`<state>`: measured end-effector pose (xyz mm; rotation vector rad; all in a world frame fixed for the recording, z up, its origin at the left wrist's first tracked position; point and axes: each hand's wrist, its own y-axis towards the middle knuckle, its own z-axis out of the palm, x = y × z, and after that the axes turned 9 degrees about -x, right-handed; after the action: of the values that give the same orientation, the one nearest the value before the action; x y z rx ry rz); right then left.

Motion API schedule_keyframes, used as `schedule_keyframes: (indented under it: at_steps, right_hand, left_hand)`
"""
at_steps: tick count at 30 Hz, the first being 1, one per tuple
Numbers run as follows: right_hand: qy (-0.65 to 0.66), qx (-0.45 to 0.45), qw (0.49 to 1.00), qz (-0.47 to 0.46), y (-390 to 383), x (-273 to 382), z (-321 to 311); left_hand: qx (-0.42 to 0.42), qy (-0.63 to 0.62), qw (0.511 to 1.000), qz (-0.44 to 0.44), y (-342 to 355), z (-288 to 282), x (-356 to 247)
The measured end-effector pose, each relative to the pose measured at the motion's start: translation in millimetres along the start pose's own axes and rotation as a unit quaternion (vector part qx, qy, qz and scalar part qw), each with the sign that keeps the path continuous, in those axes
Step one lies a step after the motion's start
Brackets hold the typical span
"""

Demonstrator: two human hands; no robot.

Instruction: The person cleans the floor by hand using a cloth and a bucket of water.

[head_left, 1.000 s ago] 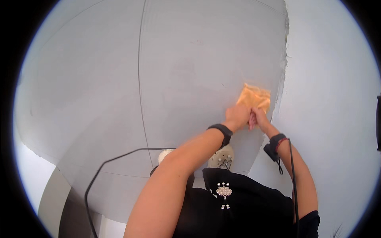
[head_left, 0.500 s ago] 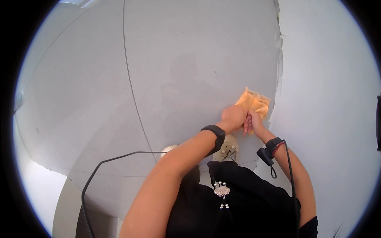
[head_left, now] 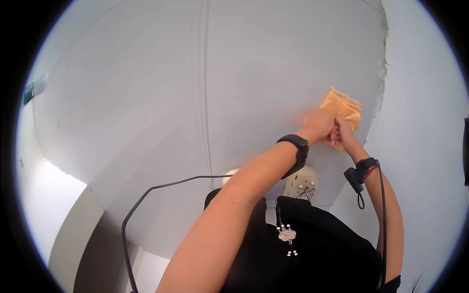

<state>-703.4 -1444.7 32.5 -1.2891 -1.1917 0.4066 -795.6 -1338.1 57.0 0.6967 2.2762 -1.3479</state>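
An orange-yellow cloth (head_left: 343, 105), folded and bunched, is gripped in both of my hands in front of me, toward the right wall. My left hand (head_left: 317, 123) is closed around its near left part, back of the hand up. Right beside it, my right hand (head_left: 343, 133) is closed on the same cloth, its curled fingers showing against the left hand. The cloth's loose layered end sticks out beyond the hands, and a bit shows beneath them. Whether the cloth touches the floor, I cannot tell.
Grey floor (head_left: 273, 44) with a dark seam (head_left: 205, 97) spreads ahead. A white wall (head_left: 420, 97) rises on the right, its bottom edge rough. Below my hands is my light clog (head_left: 302, 181). Black cables (head_left: 146, 191) run from my wrist straps.
The view has turned, so floor seam and wall edge sit farther right. My hands and the cloth appear higher and farther right, slightly farther from my feet. Both hands still grip the cloth.
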Motion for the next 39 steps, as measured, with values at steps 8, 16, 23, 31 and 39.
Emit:
schedule_keyframes:
  at_steps: [8,16,23,31,39]
  right_hand:
    - [-0.018,0.029,0.998,-0.051,-15,17,1]
    - [0.004,0.088,0.987,-0.135,5,27,21]
    - [-0.026,0.135,0.961,-0.240,-40,31,120]
    - [-0.270,0.172,0.903,-0.285,-112,-105,232]
    - [-0.300,0.186,0.893,-0.279,-113,-76,234]
  left_hand:
    - [-0.165,0.135,0.972,0.099,-14,7,-2]
    - [-0.112,-0.037,0.993,-0.014,-28,-24,0]
    - [-0.237,-0.080,0.967,-0.047,-82,-52,88]
    - [-0.217,-0.261,0.901,-0.269,-236,30,219]
    - [-0.243,-0.339,0.849,-0.324,-225,22,198]
